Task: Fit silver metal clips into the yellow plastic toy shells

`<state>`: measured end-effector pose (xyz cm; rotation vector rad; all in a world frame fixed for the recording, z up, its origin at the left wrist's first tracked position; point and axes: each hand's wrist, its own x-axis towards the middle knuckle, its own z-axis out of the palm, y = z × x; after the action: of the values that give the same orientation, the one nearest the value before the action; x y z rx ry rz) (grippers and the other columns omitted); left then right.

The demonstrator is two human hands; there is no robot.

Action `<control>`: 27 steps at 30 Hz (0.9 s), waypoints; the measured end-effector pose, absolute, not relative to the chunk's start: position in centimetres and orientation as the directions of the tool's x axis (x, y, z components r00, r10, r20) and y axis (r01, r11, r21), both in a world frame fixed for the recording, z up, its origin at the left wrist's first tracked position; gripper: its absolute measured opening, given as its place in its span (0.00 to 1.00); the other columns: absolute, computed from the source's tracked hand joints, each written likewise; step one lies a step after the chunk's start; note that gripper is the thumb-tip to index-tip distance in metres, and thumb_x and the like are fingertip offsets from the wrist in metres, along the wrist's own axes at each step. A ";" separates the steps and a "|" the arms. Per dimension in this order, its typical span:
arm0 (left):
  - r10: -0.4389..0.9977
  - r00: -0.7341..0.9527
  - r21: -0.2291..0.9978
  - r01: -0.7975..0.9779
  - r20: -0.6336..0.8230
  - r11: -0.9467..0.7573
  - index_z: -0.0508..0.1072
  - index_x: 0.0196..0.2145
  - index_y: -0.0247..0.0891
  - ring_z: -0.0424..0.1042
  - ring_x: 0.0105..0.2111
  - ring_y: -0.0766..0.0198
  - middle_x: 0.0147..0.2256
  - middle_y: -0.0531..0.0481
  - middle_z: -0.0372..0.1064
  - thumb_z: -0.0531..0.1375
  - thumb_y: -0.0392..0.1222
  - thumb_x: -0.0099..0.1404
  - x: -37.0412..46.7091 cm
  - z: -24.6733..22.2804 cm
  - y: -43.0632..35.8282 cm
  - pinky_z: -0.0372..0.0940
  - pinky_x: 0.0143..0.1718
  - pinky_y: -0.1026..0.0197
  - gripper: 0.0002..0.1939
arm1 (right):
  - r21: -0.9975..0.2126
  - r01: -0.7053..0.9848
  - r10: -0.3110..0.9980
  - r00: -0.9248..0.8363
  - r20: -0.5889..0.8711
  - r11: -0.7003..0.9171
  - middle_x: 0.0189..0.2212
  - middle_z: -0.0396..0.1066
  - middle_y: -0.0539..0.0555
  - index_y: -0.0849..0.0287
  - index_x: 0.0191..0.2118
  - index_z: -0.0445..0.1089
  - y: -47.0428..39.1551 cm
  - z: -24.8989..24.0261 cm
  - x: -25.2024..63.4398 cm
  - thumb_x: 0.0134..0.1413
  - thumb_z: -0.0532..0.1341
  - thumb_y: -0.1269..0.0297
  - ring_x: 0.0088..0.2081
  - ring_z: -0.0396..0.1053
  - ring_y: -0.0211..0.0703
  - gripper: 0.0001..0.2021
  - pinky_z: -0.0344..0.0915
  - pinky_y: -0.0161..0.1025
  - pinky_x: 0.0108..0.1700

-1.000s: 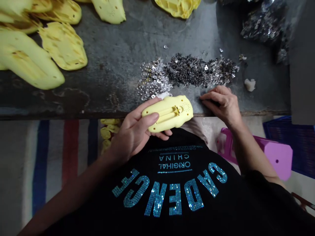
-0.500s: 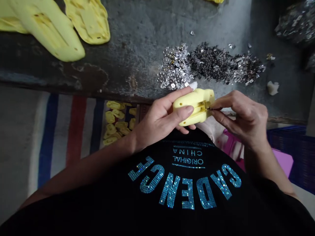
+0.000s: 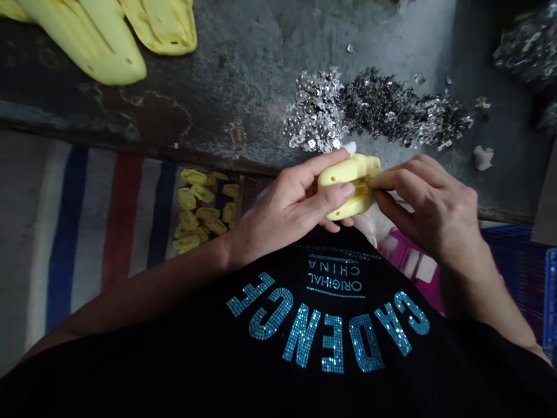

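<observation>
A yellow plastic shell (image 3: 343, 171) with a slotted recess lies in my left hand (image 3: 300, 194), the thumb pressed on its face and the fingers around its back. White wrapping covers one fingertip of that hand. My right hand (image 3: 429, 203) pinches at the recess near the shell's right end; what its thumb and forefinger hold is hidden by the fingers. Just beyond the shell, a pile of small silvery metal clips (image 3: 317, 110) spreads into a darker heap (image 3: 383, 107) on the grey metal table (image 3: 243, 69).
Larger yellow shells (image 3: 100, 46) lie at the table's far left. A bag of metal pieces (image 3: 528, 43) sits at the far right, near a white scrap (image 3: 483, 157). Below the edge are several yellow parts (image 3: 204, 215), a magenta stool-like object (image 3: 409, 261) and a blue crate (image 3: 513, 255).
The view has shifted slightly. My right fingers have moved closer into the shell's recess, and the dark tip seen between them earlier is now hidden. My left hand keeps its hold.
</observation>
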<state>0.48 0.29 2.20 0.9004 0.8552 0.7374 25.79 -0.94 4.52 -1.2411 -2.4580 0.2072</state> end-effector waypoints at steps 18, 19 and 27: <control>0.850 0.410 0.860 -0.241 -0.331 0.451 0.76 0.74 0.40 0.89 0.36 0.54 0.62 0.39 0.83 0.73 0.52 0.75 1.0 1.5 0.3 0.83 0.30 0.60 0.35 | -0.350 0.787 0.832 -0.343 0.437 0.508 0.48 0.86 0.53 0.45 0.57 0.81 -2.6 2.5 25.6 0.75 0.65 0.71 0.43 0.82 0.50 0.15 0.78 0.50 0.48; 0.850 0.410 0.859 -0.241 -0.333 0.452 0.76 0.74 0.40 0.89 0.36 0.53 0.63 0.39 0.82 0.73 0.52 0.75 1.0 1.5 0.2 0.83 0.30 0.60 0.35 | -0.346 0.785 0.828 -0.349 0.438 0.514 0.48 0.86 0.53 0.44 0.57 0.81 -2.7 2.4 25.6 0.75 0.65 0.71 0.43 0.82 0.50 0.15 0.78 0.51 0.48; 0.842 0.442 0.880 -0.202 -0.310 0.430 0.73 0.76 0.39 0.88 0.37 0.53 0.58 0.39 0.85 0.73 0.54 0.75 0.6 2.0 0.0 0.84 0.34 0.58 0.38 | -0.393 0.788 0.848 -0.288 0.445 0.474 0.45 0.86 0.53 0.44 0.54 0.82 -2.0 2.9 26.1 0.72 0.70 0.67 0.42 0.82 0.52 0.10 0.79 0.52 0.46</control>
<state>0.64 -0.05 1.96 0.8839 0.8666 0.7638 26.15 -2.03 2.89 -1.3495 -2.1174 0.1285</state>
